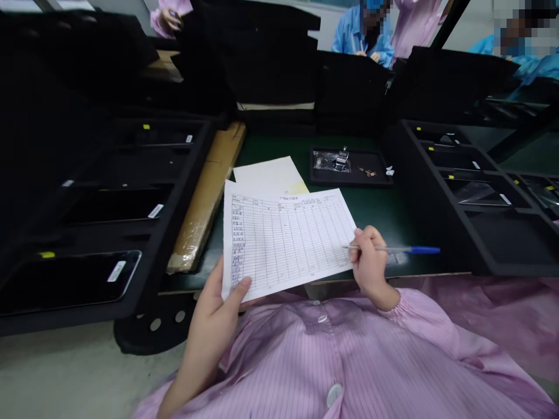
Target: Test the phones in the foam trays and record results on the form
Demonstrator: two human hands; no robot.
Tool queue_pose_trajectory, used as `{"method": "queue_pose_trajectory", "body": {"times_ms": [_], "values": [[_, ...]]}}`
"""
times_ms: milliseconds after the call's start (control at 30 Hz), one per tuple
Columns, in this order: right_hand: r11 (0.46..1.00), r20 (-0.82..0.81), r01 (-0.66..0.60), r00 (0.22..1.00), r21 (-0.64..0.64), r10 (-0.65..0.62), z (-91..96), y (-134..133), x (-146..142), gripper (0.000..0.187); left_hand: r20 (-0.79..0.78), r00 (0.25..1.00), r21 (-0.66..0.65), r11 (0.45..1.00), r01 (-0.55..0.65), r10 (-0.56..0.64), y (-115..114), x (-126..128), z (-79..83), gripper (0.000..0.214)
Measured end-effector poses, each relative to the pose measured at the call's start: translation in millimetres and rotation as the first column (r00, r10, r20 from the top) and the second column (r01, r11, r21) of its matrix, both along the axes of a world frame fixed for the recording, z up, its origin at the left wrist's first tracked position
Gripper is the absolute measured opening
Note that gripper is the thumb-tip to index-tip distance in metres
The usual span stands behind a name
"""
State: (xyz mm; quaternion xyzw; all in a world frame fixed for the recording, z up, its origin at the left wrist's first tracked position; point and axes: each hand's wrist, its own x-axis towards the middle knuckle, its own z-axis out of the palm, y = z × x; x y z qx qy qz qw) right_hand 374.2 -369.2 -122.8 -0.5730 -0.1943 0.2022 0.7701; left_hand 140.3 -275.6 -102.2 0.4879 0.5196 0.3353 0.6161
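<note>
The person's left hand (213,326) is gripping the lower left corner of a ruled paper form (283,244), thumb on top, while the right hand (371,262) is pinching a blue-capped ballpoint pen (406,249) in a narrow hold, its tip at the form's right edge. The form is lying partly over a second sheet (266,174) on a green work mat (371,215). Its 1 printed title and the entries in its left column are showing, but they are too small to read. A white label (116,271) is sitting on a dark handset (70,282) in a black foam tray (183,174), its writing unreadable too. A black parts tray (349,167) is holding small metal pieces. Beyond the bench, a co-worker in a blue smock (362,35) is working.
</note>
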Motion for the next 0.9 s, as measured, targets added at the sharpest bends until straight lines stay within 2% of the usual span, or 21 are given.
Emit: {"method": "queue_pose_trajectory", "body": {"times_ms": [100, 200, 300, 400, 467, 533, 600, 667, 733, 767, 833, 900], "values": [[0.974, 0.023, 0.166, 0.985, 0.156, -0.172, 4.2, -12.2, 17.1, 0.040, -0.045, 0.998, 0.033, 0.998, -0.052, 0.053, 4.0, -12.1, 15.2, 0.066], [0.945, 0.028, 0.258, 0.963, 0.201, -0.269, 6.2, -23.7, 36.0, 0.041, -0.008, 0.990, 0.067, 0.987, -0.143, 0.144, 17.0, -19.3, 39.2, 0.053], [0.935, 0.016, 0.301, 0.951, 0.190, -0.309, 2.4, -29.6, 47.5, 0.042, 0.048, 0.971, 0.127, 0.963, -0.238, 0.234, 51.5, -19.3, 63.1, 0.043], [0.936, 0.030, 0.304, 0.949, 0.179, -0.314, -4.0, -30.7, 48.0, 0.042, 0.137, 0.974, 0.233, 0.949, -0.211, 0.183, 104.2, -5.1, 78.7, 0.036], [0.946, 0.092, 0.287, 0.949, 0.151, -0.303, -7.4, -31.4, 44.2, 0.041, 0.158, 0.980, 0.280, 0.947, -0.160, 0.119, 140.8, 14.2, 82.1, 0.034], [0.957, 0.181, 0.273, 0.941, 0.100, -0.287, -9.6, -33.3, 39.7, 0.041, 0.060, 0.996, 0.348, 0.934, -0.076, 0.058, 172.2, 37.3, 79.5, 0.032], [0.962, 0.248, 0.268, 0.929, 0.055, -0.273, -11.0, -35.7, 36.8, 0.043, -0.012, 0.999, 0.374, 0.927, -0.033, 0.041, 194.8, 58.3, 72.7, 0.031], [0.966, 0.269, 0.259, 0.929, 0.022, -0.255, -12.6, -37.6, 36.4, 0.045, -0.081, 0.996, 0.413, 0.911, -0.005, 0.043, 206.8, 73.2, 64.9, 0.026], [0.969, 0.247, 0.249, 0.939, -0.005, -0.240, -14.7, -38.3, 38.3, 0.047, -0.140, 0.987, 0.504, 0.864, 0.003, 0.079, 207.6, 84.6, 58.4, 0.031], [0.970, 0.227, 0.245, 0.945, -0.010, -0.236, -15.6, -38.0, 39.6, 0.048, -0.161, 0.981, 0.567, 0.824, 0.005, 0.105, 204.1, 91.5, 55.9, 0.036], [0.971, 0.187, 0.238, 0.954, -0.007, -0.232, -16.8, -36.7, 41.9, 0.048, -0.194, 0.972, 0.695, 0.718, 0.039, 0.135, 190.0, 113.1, 51.7, 0.045], [0.974, 0.173, 0.226, 0.960, -0.011, -0.220, -16.4, -35.3, 43.0, 0.047, -0.258, 0.963, 0.779, 0.608, 0.155, 0.084, 169.7, 149.0, 47.4, 0.048]]}}
